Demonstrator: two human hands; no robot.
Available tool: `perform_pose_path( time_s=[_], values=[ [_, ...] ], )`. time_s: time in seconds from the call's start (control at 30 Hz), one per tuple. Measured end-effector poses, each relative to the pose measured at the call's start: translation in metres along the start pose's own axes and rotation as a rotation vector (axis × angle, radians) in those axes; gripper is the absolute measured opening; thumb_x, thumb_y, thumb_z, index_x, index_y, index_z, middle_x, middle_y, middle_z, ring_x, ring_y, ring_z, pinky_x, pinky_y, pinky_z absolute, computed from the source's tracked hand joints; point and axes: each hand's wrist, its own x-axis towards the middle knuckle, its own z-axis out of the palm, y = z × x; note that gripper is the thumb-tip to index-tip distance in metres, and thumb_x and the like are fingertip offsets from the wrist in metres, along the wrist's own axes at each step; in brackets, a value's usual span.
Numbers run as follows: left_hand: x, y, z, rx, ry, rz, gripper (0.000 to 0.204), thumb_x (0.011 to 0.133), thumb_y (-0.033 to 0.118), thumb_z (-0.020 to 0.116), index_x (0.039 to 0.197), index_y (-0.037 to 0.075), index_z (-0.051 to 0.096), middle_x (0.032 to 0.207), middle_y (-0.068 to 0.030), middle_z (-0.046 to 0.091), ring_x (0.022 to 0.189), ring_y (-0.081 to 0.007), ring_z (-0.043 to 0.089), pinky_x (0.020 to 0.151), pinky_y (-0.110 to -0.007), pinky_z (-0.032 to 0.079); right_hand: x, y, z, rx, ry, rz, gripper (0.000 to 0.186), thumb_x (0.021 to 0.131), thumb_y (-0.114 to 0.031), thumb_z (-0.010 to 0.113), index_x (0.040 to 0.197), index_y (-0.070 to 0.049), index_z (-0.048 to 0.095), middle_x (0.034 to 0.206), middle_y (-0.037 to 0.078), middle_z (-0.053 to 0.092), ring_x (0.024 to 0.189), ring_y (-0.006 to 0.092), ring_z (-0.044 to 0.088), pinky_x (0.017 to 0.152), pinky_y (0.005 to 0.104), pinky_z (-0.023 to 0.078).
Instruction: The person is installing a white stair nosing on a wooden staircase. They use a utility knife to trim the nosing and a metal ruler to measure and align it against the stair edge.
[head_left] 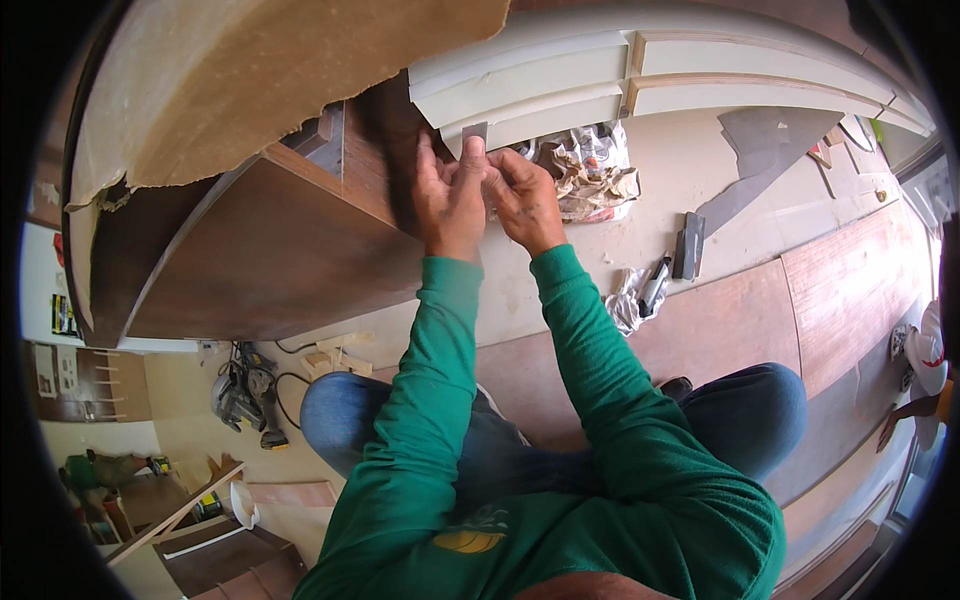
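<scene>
My left hand [450,200] is raised at the end of a white wood-edged panel [540,75], fingers curled, its thumb on a small grey-brown strip [475,131]. My right hand [525,200] is beside it, touching it, with thumb and index finger bent together at the same spot; whether they grip the strip is hidden. A dark brown wooden cabinet [280,265] stands just left of both hands, with a torn brown sheet [260,70] over it. Crumpled paper [590,170] lies behind my right hand.
A power tool [240,390] with a cable lies at left. Dark blocks [688,246] and a tube on crumpled wrap [655,285] lie right. Boards [850,280] cover part of the floor. Scrap wood fills the lower left. Another person's hand [890,428] shows at the right edge.
</scene>
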Motion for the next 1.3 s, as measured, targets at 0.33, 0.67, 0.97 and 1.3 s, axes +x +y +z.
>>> perform_pose_path(
  time_s=[0.33, 0.67, 0.97, 1.3],
  values=[
    [0.004, 0.008, 0.009, 0.049, 0.038, 0.039, 0.054, 0.107, 0.024, 0.078, 0.146, -0.008, 0.059, 0.123, -0.0094, 0.073, 0.099, -0.0127, 0.067, 0.088, -0.029, 0.057, 0.006, 0.015, 0.003, 0.039, 0.024, 0.079, 0.021, 0.110, -0.021, 0.072, 0.106, 0.000, 0.072, 0.090, -0.004, 0.068, 0.084, 0.0050, 0.057, 0.076, 0.0242, 0.050],
    [0.003, 0.016, 0.016, 0.166, 0.035, 0.061, 0.040, 0.107, 0.025, 0.078, 0.129, -0.006, 0.064, 0.117, -0.0102, 0.073, 0.102, -0.0144, 0.069, 0.089, -0.031, 0.059, 0.009, 0.040, 0.029, 0.360, 0.115, 0.004, 0.032, 0.116, -0.032, 0.062, 0.112, -0.001, 0.069, 0.098, 0.001, 0.069, 0.089, 0.0089, 0.056, 0.078, 0.0293, 0.051],
    [0.005, 0.001, 0.017, 0.176, 0.109, 0.137, 0.043, 0.107, 0.027, 0.077, 0.130, -0.007, 0.063, 0.113, -0.0132, 0.075, 0.099, -0.0154, 0.071, 0.087, -0.030, 0.059, -0.004, 0.060, 0.040, 0.216, 0.165, -0.040, 0.021, 0.114, -0.022, 0.066, 0.111, -0.001, 0.070, 0.095, 0.004, 0.072, 0.090, 0.0098, 0.061, 0.082, 0.0297, 0.054],
    [0.002, -0.018, -0.007, 0.368, 0.011, 0.068, 0.045, 0.114, 0.037, 0.066, 0.119, -0.008, 0.070, 0.110, -0.0092, 0.076, 0.100, -0.0111, 0.066, 0.087, -0.029, 0.055, -0.004, 0.048, 0.041, 0.313, 0.053, 0.029, 0.021, 0.115, -0.020, 0.063, 0.109, -0.002, 0.072, 0.097, 0.000, 0.074, 0.089, 0.0084, 0.063, 0.081, 0.0284, 0.054]
  ],
)
